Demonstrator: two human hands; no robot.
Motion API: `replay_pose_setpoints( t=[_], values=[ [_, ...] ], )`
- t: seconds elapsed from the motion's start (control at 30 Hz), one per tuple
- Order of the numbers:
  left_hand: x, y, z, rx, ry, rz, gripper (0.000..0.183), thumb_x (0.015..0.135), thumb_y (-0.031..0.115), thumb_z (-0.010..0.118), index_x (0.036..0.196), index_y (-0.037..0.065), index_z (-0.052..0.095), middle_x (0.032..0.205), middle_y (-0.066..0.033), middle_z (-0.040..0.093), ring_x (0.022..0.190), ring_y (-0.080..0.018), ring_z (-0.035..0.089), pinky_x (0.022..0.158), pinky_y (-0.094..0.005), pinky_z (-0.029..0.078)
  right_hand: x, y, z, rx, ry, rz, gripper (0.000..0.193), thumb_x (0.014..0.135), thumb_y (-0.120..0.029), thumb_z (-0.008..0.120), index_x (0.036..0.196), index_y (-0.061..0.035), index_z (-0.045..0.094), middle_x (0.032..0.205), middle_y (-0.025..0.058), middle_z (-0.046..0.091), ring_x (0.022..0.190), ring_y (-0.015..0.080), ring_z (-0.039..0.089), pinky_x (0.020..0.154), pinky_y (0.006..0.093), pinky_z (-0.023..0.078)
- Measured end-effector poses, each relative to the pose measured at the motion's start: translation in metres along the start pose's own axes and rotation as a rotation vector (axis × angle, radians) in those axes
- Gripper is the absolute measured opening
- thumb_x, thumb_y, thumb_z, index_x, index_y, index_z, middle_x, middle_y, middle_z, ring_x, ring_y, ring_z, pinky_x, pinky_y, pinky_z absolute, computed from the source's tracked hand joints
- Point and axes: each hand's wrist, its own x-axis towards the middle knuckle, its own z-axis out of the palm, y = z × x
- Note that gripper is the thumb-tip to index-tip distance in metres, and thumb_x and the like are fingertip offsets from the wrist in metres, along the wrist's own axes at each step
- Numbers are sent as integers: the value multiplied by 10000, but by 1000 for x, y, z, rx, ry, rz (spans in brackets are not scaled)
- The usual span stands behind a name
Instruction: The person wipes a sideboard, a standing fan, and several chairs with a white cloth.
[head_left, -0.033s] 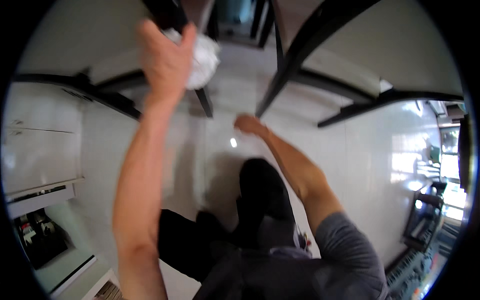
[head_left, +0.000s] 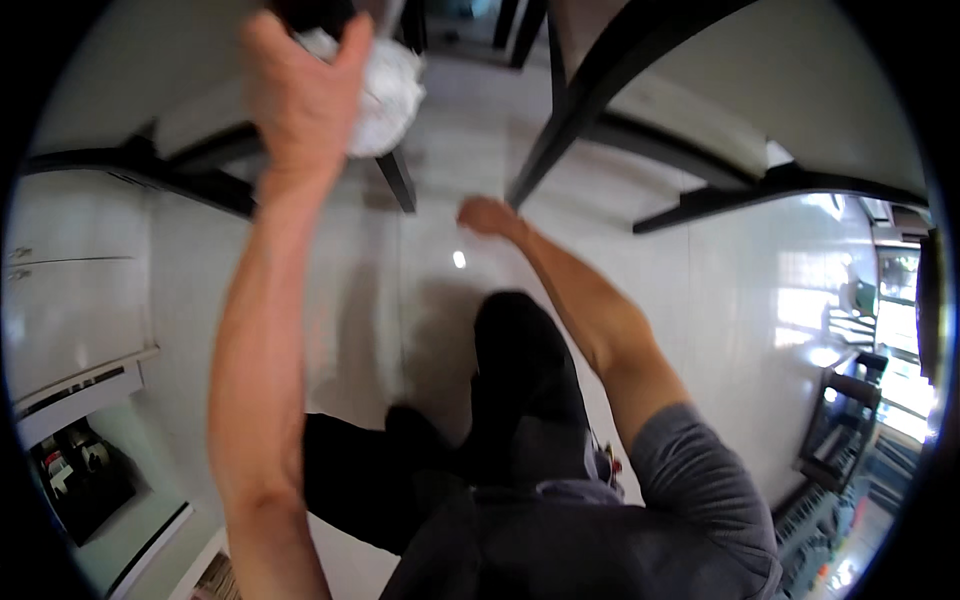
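Observation:
At the upper left, my left hand (head_left: pixel 305 95) reaches up with thumb and fingers closed round a bunched white cloth (head_left: pixel 385 105). The cloth lies against a dark bar (head_left: pixel 320 12) of the furniture above; how far it wraps round the bar is hidden behind my hand. Just below the cloth, a dark leg (head_left: pixel 397 185) slants down. My right hand (head_left: pixel 487 216) hangs low in the middle with its fingers curled in and nothing visible in it. Beside it is the lower end of another slanting dark leg (head_left: pixel 550 145).
Dark furniture frames with large pale panels (head_left: pixel 850 90) fill the upper right. A white cabinet (head_left: pixel 75 300) stands on the left, above a recess with a black box (head_left: pixel 82 480). Pale glossy floor (head_left: pixel 720 310) lies around my legs. A dark rack (head_left: pixel 845 415) stands at the right.
My left hand and the white cloth sit slightly higher and farther left in the picture. The whole view has shifted a little too; both hands keep their shape.

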Motion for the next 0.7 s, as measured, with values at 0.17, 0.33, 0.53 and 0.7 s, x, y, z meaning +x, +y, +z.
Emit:
replay_pose_setpoints(
  t=[0.17,0.33,0.53,0.7],
  values=[
    [-6,-33,20,-301,52,175,628,792,-22,817,1290,1,436,1149,-119,603,1013,-190,637,891,-329,531,91,37,-60,335,358,208,362,963,-282,569,1131,10,703,1292,251,678,1203,439,638,1029,528,514],
    [-6,-55,51,-369,186,439,489,824,107,882,1172,1,557,1050,-92,648,928,-171,661,837,-306,552,156,42,-105,476,484,446,555,932,-344,609,1388,-30,570,1421,246,591,1334,404,558,1094,465,499],
    [-13,-114,21,-217,-175,521,500,744,-37,913,1168,-13,649,1055,-101,719,902,-184,712,854,-349,618,196,36,-121,588,527,519,585,959,-290,579,1466,-43,424,1506,259,466,1390,430,505,1125,478,470],
    [-18,-147,2,-20,-232,417,468,779,32,911,1179,-20,673,1149,-117,723,1000,-187,716,952,-363,577,221,44,-133,639,604,494,488,966,-208,521,1421,-60,424,1492,233,471,1387,428,492,1153,485,432]
  ],
)
